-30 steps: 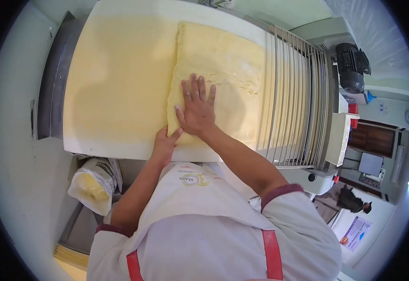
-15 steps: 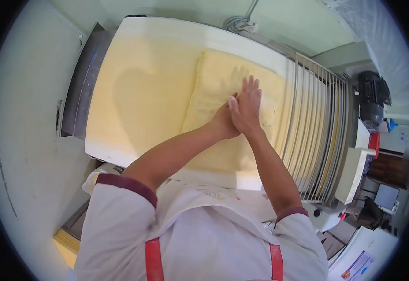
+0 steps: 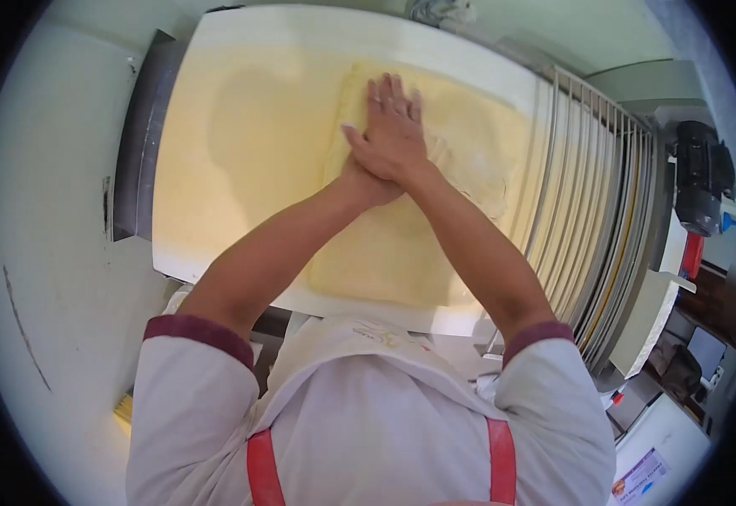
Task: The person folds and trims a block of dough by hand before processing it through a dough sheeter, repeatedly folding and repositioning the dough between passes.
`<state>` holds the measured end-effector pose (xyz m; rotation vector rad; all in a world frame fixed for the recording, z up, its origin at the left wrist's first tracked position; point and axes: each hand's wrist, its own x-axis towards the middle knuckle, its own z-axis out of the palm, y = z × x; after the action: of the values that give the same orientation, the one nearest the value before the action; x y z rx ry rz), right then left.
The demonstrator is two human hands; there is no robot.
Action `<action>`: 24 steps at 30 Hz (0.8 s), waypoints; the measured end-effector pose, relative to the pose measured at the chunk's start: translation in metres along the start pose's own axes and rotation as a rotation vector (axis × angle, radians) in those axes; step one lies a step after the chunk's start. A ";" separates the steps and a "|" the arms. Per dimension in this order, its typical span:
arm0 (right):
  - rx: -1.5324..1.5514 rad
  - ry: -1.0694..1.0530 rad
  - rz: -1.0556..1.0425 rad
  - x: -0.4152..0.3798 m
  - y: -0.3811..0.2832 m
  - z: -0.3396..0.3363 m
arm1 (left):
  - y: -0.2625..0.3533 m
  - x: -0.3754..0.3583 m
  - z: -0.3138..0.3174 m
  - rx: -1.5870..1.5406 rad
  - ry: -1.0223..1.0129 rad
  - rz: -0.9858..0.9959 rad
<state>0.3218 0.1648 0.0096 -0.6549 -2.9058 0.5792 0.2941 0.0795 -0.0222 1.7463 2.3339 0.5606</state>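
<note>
Stacked hands have been shifted across the dough slab [image 3: 385,257] since the last frame, from its middle toward its far left part. The dough slab is laid flat on the worktop [image 3: 216,51], right of the worktop's middle. The left hand [image 3: 366,184] is pressed against it, its fingers largely covered, so whether they are spread or closed cannot be told. On top, the right hand [image 3: 393,139] is laid palm down, fingers extended and slightly apart, with nothing clamped.

By judgement, flattening is well advanced: the near part looks smooth and even, while a rough, creased patch [image 3: 488,192] is left unlevelled to the right of the hands.

Around the dough slab, the widest open room is offered on its left; a narrower strip is left beyond its far edge, and another along its near edge. On its right, movement is limited by the metal rack [image 3: 638,228], beyond which a dark motor [image 3: 698,181] is mounted.
</note>
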 end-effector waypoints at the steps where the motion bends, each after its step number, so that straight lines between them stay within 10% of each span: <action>1: -0.006 -0.016 -0.003 0.005 0.001 0.008 | -0.008 0.007 0.002 0.197 0.100 0.009; 7: 0.041 -0.032 -0.047 0.010 0.012 0.006 | 0.006 0.015 -0.013 -0.004 -0.289 -0.094; 11: 0.033 -0.029 0.088 -0.024 0.054 -0.036 | 0.048 0.023 0.024 -0.009 -0.019 0.093; 16: 0.050 -0.025 0.187 -0.045 0.078 -0.029 | 0.094 0.055 -0.005 0.229 -0.428 0.082; 24: -0.068 0.024 0.299 -0.073 0.147 -0.058 | 0.132 0.072 0.042 -0.098 -0.143 0.207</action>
<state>0.4554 0.2756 0.0045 -1.1096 -2.8346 0.4974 0.4048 0.1876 -0.0020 1.9268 2.0109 0.5514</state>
